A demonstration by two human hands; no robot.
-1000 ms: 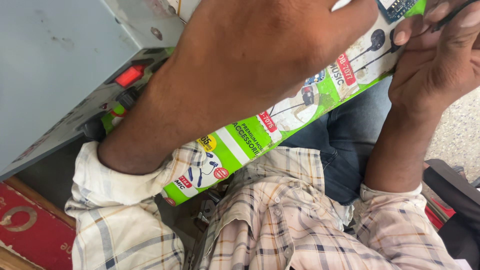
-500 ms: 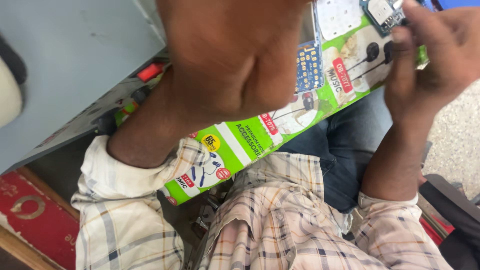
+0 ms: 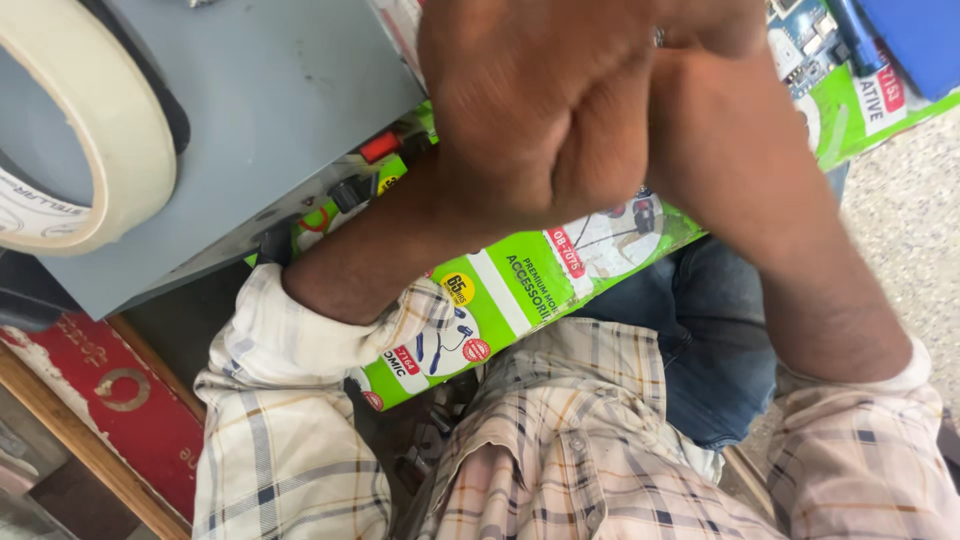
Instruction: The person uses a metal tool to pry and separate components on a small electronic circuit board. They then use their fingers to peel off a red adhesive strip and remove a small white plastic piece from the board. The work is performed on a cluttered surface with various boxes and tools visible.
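Note:
My left hand [image 3: 540, 120] fills the upper middle of the head view, its back toward me and its fingers curled out of sight. My right hand [image 3: 710, 70] presses against it from the right, with a ring on one finger; its fingertips are hidden too. Both hands hover over a long green cardboard package [image 3: 520, 290] printed with earphone pictures, which lies slanted across my lap. What either hand holds is hidden.
A grey metal box [image 3: 260, 110] stands at the left with a roll of cream masking tape [image 3: 110, 130] on top and a red switch [image 3: 380, 147] on its side. A small circuit board [image 3: 800, 45] and a blue object [image 3: 920, 40] lie top right. A red painted board [image 3: 110, 390] sits lower left.
The view has swung left and down, bringing the tape roll into sight. My right hand has moved left from the package's upper end and now meets my left hand.

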